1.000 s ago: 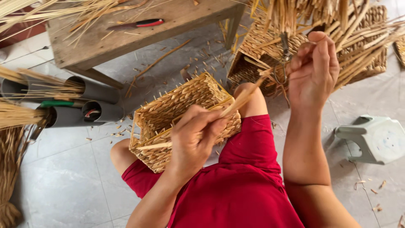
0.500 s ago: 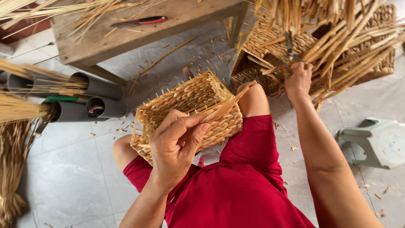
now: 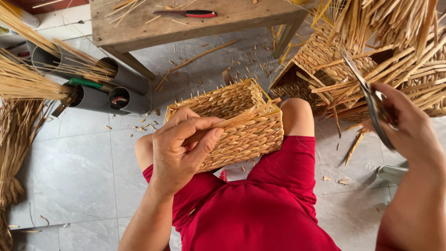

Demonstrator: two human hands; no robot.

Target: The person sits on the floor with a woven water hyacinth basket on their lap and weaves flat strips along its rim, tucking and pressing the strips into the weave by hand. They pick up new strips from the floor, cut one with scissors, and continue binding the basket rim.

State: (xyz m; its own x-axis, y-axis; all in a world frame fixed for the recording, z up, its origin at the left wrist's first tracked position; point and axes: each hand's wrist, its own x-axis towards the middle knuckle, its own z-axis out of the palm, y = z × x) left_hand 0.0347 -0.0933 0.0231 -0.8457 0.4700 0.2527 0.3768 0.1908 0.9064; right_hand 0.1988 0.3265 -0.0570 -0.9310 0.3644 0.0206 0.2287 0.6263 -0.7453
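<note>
1. Since half a second ago, the right hand (image 3: 409, 125) has drawn back from the far pile of baskets toward the body, and it now carries a pair of scissors (image 3: 371, 104); the left hand (image 3: 183, 146) has stayed on the basket in the lap.
2. Left hand: curled closed, thumb and fingers pinching a flat straw strand (image 3: 241, 118) against the near wall of the small woven basket (image 3: 232, 123), which rests on the red-clad thighs.
3. Right hand: closed around the scissor handles, the blades pointing up and away toward the unfinished basket (image 3: 325, 69) on the floor. Whether the blades are parted I cannot tell.
4. Key relation: the pinched strand runs from the left fingers rightward and slightly upward along the basket rim, its free end toward the knee. The scissors lie well to the right of that end and a little higher, so the strand's long axis points roughly at the right hand.
5. Nearer hand: the left is already touching the strand; the right is apart from it, across the knee.
</note>
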